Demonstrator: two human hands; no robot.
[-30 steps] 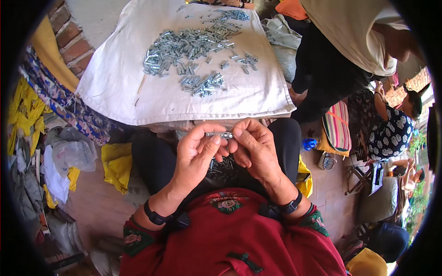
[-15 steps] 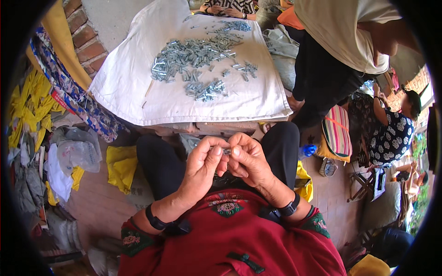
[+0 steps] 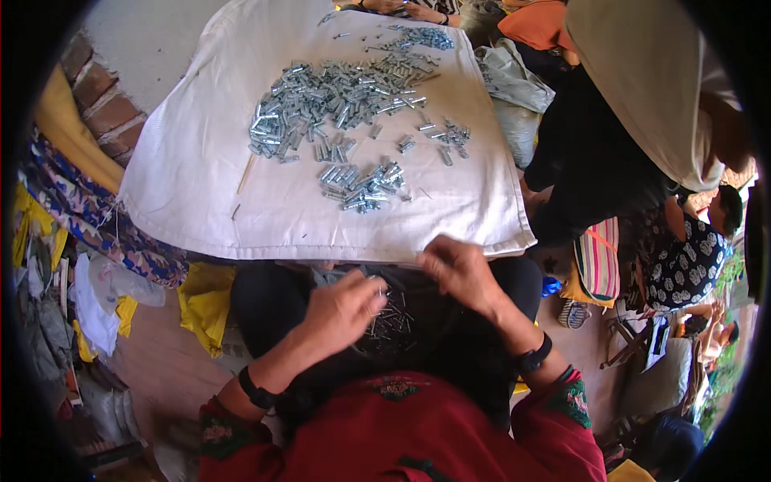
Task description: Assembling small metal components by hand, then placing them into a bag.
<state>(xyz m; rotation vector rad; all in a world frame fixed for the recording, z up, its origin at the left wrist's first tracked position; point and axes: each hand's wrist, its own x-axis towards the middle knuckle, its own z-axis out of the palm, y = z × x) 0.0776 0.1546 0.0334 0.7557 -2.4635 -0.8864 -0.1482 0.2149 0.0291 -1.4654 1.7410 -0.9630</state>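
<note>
My left hand (image 3: 344,312) is closed above my lap, with a bit of a small silvery metal piece (image 3: 382,292) showing at its fingertips. Most of that piece is hidden. My right hand (image 3: 464,277) is raised at the near edge of the table, its fingers curled and smeared by motion; whether they hold anything I cannot make out. Below and between the hands lie several thin metal pins or screws (image 3: 391,323) in a dark hollow at my lap. On the white cloth (image 3: 297,229) ahead, a small near pile of metal sleeves (image 3: 363,186) sits before a larger heap (image 3: 321,104).
A thin stick (image 3: 246,173) lies on the cloth left of the piles. A person in dark trousers (image 3: 598,153) stands close at the table's right side. Someone's hands (image 3: 422,11) show at the far edge. Yellow bags (image 3: 207,305) and a striped cushion (image 3: 598,261) flank me.
My hands were together on a small metal piece and have parted. The right one has moved up and right to the table edge, uncovering the metal pieces at my lap.
</note>
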